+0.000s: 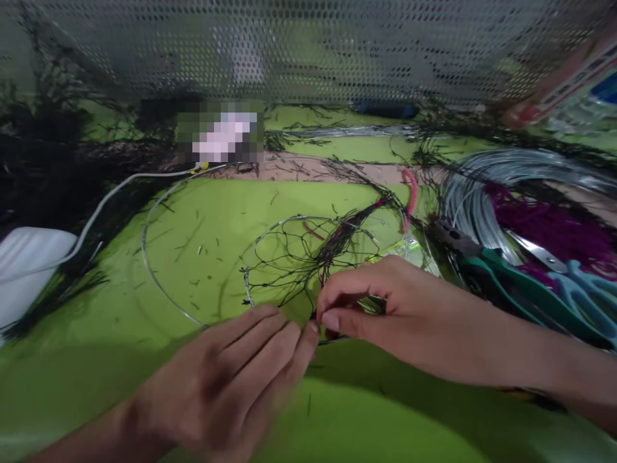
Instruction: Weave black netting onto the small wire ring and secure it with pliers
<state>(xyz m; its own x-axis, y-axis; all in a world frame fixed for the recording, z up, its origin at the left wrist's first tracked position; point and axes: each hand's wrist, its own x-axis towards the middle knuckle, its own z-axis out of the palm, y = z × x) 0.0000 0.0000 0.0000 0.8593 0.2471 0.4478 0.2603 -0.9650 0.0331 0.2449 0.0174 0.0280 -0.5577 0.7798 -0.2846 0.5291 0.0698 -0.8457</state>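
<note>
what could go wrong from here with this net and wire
The black net lies loosely bunched near the right hand, so its strands might snag or tangle as the hands move. The thin wire loop curves out past the left hand and could get bumped or bent. The green-handled pliers lie close to the right forearm and may get knocked.

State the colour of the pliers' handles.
The pliers' handles are green, leaning slightly towards teal; they show best in the head view.
</note>
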